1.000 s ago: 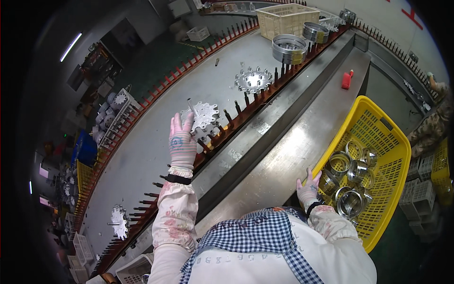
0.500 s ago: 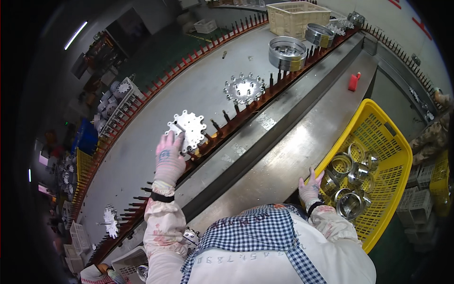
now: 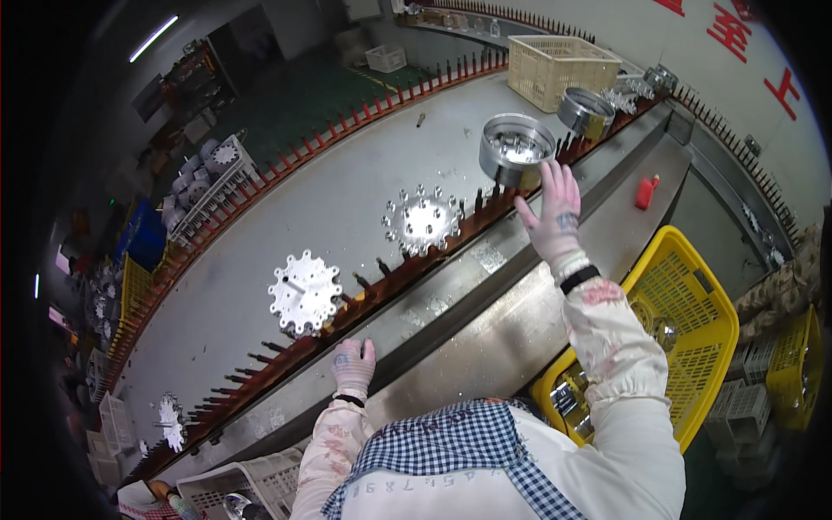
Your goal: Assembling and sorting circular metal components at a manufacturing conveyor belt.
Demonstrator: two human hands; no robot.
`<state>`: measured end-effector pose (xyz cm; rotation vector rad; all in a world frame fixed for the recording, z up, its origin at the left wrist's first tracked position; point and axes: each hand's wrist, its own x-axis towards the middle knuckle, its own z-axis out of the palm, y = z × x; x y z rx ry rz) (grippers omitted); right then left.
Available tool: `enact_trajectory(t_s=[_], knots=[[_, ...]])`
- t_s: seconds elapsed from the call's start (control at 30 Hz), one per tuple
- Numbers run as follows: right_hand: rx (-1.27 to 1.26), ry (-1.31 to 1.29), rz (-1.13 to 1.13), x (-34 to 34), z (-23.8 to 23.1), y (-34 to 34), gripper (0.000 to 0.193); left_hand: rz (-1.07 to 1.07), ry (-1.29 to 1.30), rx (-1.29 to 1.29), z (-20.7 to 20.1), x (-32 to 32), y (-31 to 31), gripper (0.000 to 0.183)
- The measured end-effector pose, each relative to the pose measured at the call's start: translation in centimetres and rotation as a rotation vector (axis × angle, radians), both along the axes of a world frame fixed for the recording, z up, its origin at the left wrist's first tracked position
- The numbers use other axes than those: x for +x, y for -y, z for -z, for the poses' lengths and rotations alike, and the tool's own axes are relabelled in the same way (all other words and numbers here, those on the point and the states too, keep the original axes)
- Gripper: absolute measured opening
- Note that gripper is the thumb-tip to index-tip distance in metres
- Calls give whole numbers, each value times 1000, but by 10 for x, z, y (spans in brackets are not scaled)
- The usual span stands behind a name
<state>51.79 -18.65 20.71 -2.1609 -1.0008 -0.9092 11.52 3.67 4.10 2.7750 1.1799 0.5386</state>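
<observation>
My right hand (image 3: pixel 555 218), in a pale pink glove, is open with its fingers spread at the near side of a round metal ring housing (image 3: pixel 517 166). Small metal studs show inside that ring. My left hand (image 3: pixel 354 368), gloved alike, rests on the steel ledge with its fingers curled in and nothing visible in them. Beyond it lies a white toothed disc (image 3: pixel 305 295) with a pin standing up from it. A shiny disc ringed with studs (image 3: pixel 422 221) sits between that disc and the ring housing.
A yellow basket (image 3: pixel 698 299) with metal rings stands at my right, partly behind my forearm. Upright pins (image 3: pixel 386 267) line the grey table. Farther off are a second ring (image 3: pixel 586 114), a cream crate (image 3: pixel 555 74) and a red object (image 3: pixel 644 194) on the steel surface.
My left hand has left the white toothed disc for the steel ledge. My right hand has moved from the yellow basket's rim up to the ring housing. The view has shifted.
</observation>
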Motion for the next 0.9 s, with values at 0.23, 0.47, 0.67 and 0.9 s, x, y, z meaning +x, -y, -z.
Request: enact_trajectory(t_s=[0.23, 0.47, 0.67, 0.9], knots=[[-760, -287, 33, 79, -72, -75, 49, 0, 66, 17, -4, 35, 33, 29], [17, -459, 123, 142, -167, -54, 76, -6, 16, -73, 10, 48, 50, 29], [-248, -414, 520, 149, -102, 169, 54, -16, 90, -20, 0, 76, 49, 29], [-503, -901, 496, 90, 32, 253, 76, 4, 46, 3, -5, 46, 21, 27]])
